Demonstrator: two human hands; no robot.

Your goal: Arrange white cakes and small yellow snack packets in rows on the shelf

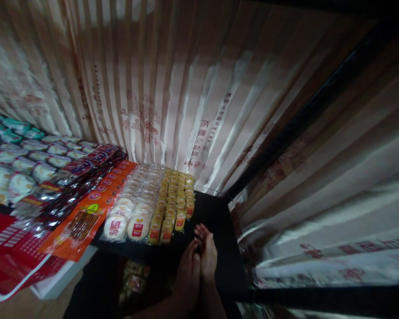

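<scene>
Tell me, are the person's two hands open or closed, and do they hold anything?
Open and empty: the left hand and right hand lie pressed together, fingers straight, over the black surface beside the small yellow packets.

My one head view looks forward and steeply down from close above the dark table (pixel 219 221), facing the striped curtain (pixel 173 88) behind it, tilted to one side.

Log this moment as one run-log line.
hands: left hand and right hand pressed together, empty | nearest: small yellow packets | surface: black shelf
</scene>
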